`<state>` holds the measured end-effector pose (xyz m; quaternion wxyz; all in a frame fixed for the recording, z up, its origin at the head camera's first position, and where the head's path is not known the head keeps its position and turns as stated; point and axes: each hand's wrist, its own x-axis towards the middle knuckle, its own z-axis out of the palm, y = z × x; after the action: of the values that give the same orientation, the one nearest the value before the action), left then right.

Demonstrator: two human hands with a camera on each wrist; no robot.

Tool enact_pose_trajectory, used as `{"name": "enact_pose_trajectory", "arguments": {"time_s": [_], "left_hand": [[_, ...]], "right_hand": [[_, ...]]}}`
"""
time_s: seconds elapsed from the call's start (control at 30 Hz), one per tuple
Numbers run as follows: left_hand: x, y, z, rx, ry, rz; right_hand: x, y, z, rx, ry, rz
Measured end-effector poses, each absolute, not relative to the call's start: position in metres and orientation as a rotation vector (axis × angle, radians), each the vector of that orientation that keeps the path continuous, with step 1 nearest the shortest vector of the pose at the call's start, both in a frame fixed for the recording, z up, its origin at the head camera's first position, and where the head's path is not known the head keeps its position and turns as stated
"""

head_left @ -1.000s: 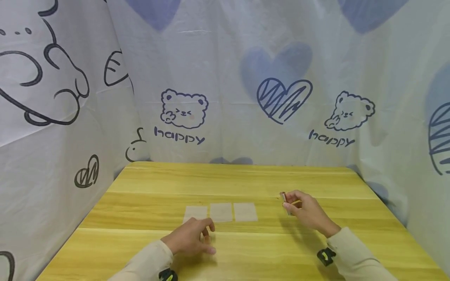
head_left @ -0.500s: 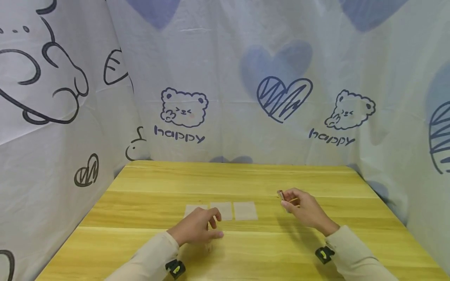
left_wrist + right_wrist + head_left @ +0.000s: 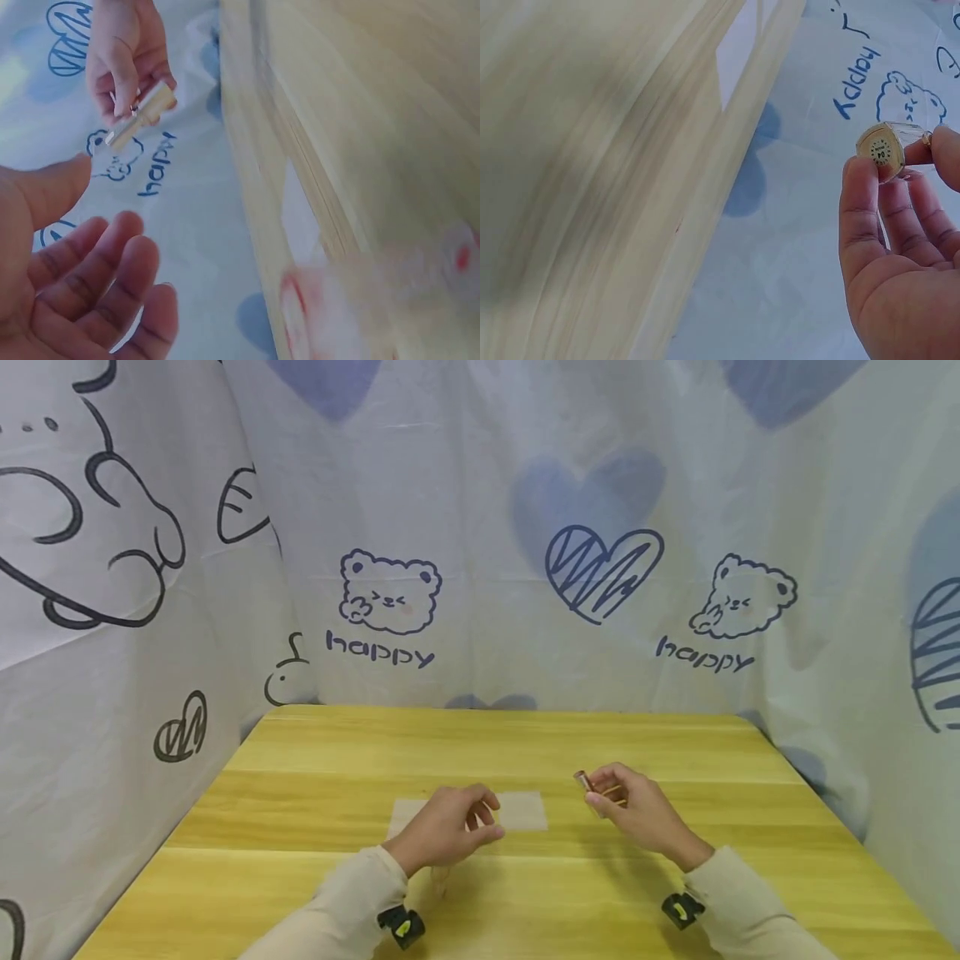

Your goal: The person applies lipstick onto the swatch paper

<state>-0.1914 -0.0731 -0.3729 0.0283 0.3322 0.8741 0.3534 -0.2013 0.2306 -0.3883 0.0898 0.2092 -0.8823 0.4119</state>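
Note:
My right hand holds a small lipstick-like tube between thumb and fingertips, raised over the right half of the table and tilted. In the right wrist view the tube's gold end shows a round printed mark. My left hand hovers over the table, fingers loosely bent, with nothing in its grasp. Two pale paper squares show, a left one partly behind that hand and a right one; the middle one is hidden. Below the left hand is a clear, reddish-edged object, blurred in the left wrist view.
The wood-grain table runs back to a printed cloth curtain that hangs behind it and on both sides. A dark wrist-worn device sits below the left sleeve, and another one below the right sleeve.
My left hand has moved right and farther forward, from the left paper square across the middle one. The right hand has drifted slightly left, tipping the tube's top leftward.

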Motion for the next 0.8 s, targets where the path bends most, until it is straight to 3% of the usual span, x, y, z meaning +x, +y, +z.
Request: {"name": "enact_pose_trajectory", "arguments": {"time_s": [0.8], "left_hand": [[-0.179, -0.026, -0.384, 0.353, 1.995, 2.089]], "right_hand": [[-0.186, 0.189, -0.386, 0.792, -2.537, 1.39]]}}
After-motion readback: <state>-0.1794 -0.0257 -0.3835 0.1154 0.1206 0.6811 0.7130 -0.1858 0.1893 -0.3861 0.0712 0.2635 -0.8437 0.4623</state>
